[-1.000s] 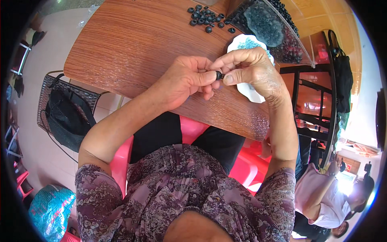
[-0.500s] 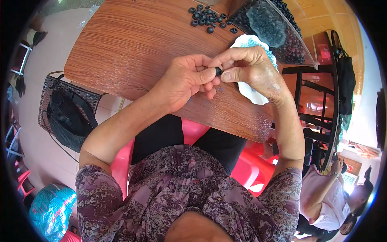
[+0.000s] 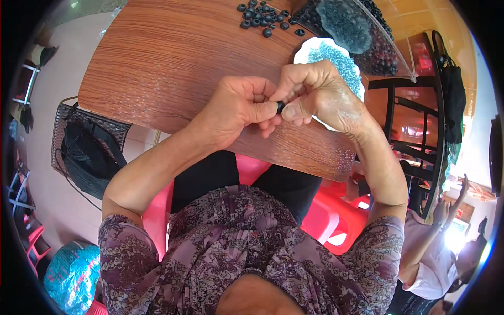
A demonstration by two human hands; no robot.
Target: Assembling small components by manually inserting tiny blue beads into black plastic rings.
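A small round black bead is pinched between my two hands above the wooden table. My left hand grips it with the thumb against curled fingers. From the other side, my right hand closes its thumb and fingertips at the bead; whether it also pinches something tiny is hidden. Partly under my right hand stands a white scalloped plate bearing a heap of tiny teal beads. Farther off, several loose black beads with holes lie on the tabletop.
A clear box with black beads and a bluish bag stands at the far right. Right of the table is a dark chair. A black bag rests on a woven chair at left. Another person sits at lower right.
Both hands have shifted slightly toward me with the bead. More of the teal heap now shows beside my right hand. The other person's arm has risen.
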